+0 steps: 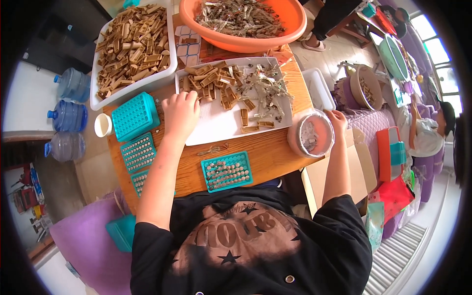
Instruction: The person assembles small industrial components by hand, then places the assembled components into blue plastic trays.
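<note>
My left hand (181, 112) rests over the left edge of a shallow white tray (209, 132), fingers bent and closed at its rim. Tan half-tube plastic pieces (212, 78) lie in the tray, beside a heap of clear, wiry small parts (265, 88). My right hand (337, 122) grips the right rim of a round, pinkish-white bucket (296, 140) at the table's right edge. Some pale scraps lie inside this bucket. In front of my body sits a teal rack (226, 171) with rows of small round metallic pieces, and a few loose wiry parts (213, 149) lie behind it.
A large white bin (173, 49) of tan pieces and an orange basin (241, 45) of wiry parts stand behind the tray. Teal racks (135, 117) and a white cup (103, 125) line the left. An open cardboard box (317, 179) is at right. Other people (425, 132) are farther off.
</note>
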`<state>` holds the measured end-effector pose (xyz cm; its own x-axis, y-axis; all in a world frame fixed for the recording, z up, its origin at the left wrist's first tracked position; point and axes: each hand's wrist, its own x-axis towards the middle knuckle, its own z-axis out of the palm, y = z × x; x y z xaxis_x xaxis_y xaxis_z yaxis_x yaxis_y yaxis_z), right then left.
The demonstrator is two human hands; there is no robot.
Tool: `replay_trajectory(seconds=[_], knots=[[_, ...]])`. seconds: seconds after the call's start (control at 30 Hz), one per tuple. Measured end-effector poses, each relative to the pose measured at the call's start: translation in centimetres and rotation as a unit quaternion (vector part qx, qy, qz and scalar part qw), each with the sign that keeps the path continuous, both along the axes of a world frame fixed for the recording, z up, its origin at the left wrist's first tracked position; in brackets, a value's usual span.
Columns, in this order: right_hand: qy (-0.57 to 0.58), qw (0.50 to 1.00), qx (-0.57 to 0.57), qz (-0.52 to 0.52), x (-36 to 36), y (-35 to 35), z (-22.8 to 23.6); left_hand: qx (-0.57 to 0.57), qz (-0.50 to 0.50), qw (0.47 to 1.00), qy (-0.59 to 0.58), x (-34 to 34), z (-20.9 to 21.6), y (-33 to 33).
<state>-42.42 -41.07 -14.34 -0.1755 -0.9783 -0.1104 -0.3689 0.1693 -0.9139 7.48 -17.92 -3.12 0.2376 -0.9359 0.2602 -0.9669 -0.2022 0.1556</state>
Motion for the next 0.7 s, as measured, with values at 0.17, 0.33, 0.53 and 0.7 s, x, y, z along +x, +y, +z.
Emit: replay_trajectory(seconds=[0.17,0.33,0.53,0.7], knots=[[0.016,0.999,-0.004,0.044,0.2,-2.5,1.4,-0.003,-0.104,0.939,0.328,-1.8,4.1,5.1],[-0.085,0.992,0.023,0.089,5.1,-0.1,9.9,0.133,-0.357,0.755,0.535,-5.2,6.5,12.9],[0.072,0.919,-0.097,0.376,19.0,10.8,20.8,0.144,-0.266,0.658,0.689,-9.7,5.1,18.1],[0.378,0.79,-0.156,0.456,23.7,12.6,16.4,0.102,-0.233,0.667,0.7,-9.7,5.8,20.0]])
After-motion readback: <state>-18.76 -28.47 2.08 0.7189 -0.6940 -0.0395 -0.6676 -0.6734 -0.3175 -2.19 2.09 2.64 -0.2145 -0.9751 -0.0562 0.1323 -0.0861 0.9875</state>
